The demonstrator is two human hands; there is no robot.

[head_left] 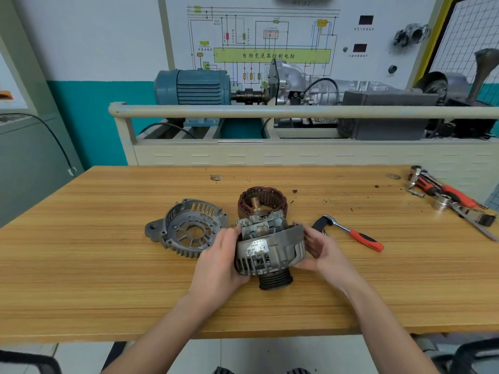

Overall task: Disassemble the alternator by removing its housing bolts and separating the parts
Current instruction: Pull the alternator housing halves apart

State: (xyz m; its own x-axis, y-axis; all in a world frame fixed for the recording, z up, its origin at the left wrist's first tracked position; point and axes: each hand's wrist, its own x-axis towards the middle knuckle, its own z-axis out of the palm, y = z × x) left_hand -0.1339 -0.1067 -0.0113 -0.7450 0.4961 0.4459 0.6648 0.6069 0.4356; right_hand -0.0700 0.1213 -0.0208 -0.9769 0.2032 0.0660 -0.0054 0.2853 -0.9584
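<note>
While the left hand and right hand clasp opposite sides of the front housing on the counter, the stator stands just behind it and the rear cover lies just left. Best keep both grips even and draw the housing straight off, without tilting it against the rotor.

The left hand hides the housing's near-left side; its label is unreadable.

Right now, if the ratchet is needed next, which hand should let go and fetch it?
Probably the right hand. The ratchet lies on the table just beyond its fingers, on the right. The left hand grips the far side of the housing, next to the end cover, and could steady it.
</note>
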